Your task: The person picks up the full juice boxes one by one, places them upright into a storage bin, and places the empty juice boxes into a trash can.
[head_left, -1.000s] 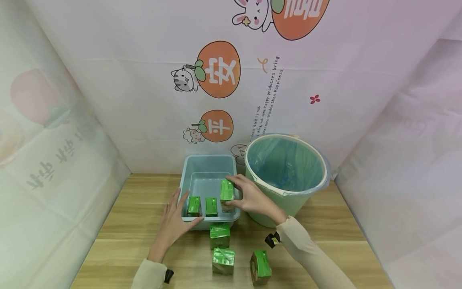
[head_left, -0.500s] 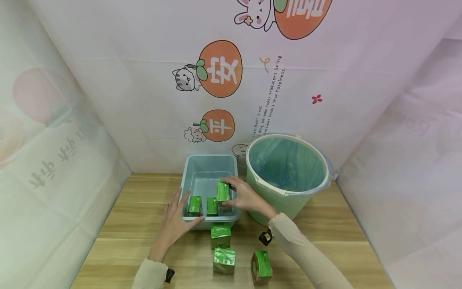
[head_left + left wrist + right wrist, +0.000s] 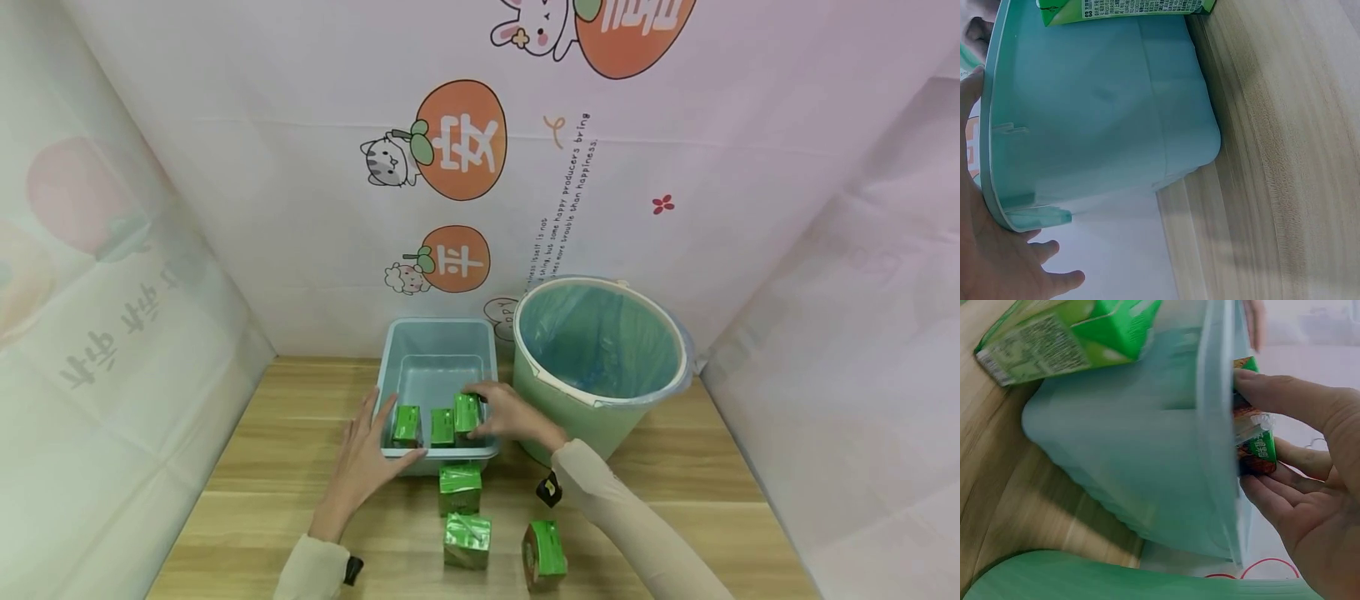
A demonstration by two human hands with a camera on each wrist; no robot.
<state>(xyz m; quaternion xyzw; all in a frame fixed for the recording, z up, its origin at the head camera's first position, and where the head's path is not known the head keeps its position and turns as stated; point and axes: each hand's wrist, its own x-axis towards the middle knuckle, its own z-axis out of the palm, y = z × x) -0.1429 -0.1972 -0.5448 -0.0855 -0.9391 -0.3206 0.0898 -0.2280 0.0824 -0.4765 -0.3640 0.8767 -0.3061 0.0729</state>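
Observation:
My right hand grips a small green juice box by its sides, low inside the light blue plastic bin. In the right wrist view, that juice box shows a wrapped straw between thumb and fingers. Two more green boxes stand inside along the bin's near wall, one juice box right beside the held one and another juice box in the left corner. My left hand spreads its fingers over the bin's near left corner, with the thumb along the front rim.
In front of the bin stand a green juice box, a second juice box behind which it sits, and a tilted-looking juice box to the right. A pale green bucket with a blue liner stands close at the bin's right.
My right hand has moved the juice box slightly left, then lowered it into the bin beside the middle box. The left hand has stayed at the bin's corner.

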